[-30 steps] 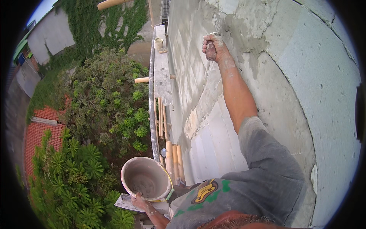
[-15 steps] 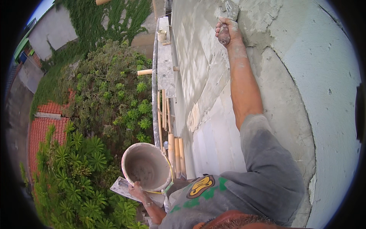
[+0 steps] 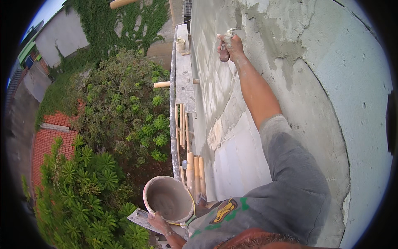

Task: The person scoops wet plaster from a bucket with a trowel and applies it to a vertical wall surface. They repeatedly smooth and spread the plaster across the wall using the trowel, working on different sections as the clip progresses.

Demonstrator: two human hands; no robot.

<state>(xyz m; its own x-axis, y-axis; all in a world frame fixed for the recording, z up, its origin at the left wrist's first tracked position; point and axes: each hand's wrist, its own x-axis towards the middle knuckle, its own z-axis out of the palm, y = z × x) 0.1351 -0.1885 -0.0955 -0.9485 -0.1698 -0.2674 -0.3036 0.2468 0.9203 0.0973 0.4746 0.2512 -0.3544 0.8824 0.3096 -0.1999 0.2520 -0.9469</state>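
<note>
My right hand is stretched out high against the grey wall, shut on the brown handle of a trowel whose blade is pressed into wet plaster. Low in the view, my left hand grips a flat grey plaster board. A round bucket with grey mortar inside sits just above that hand. My grey sleeve covers the right upper arm.
A narrow scaffold walkway of planks and bamboo poles runs along the wall, with a metal rail at its outer edge and a small pot at the far end. Green bushes and a red tiled roof lie far below.
My right hand with the trowel moved up the wall, then came back slightly left and down. The left hand with board and bucket stayed in place.
</note>
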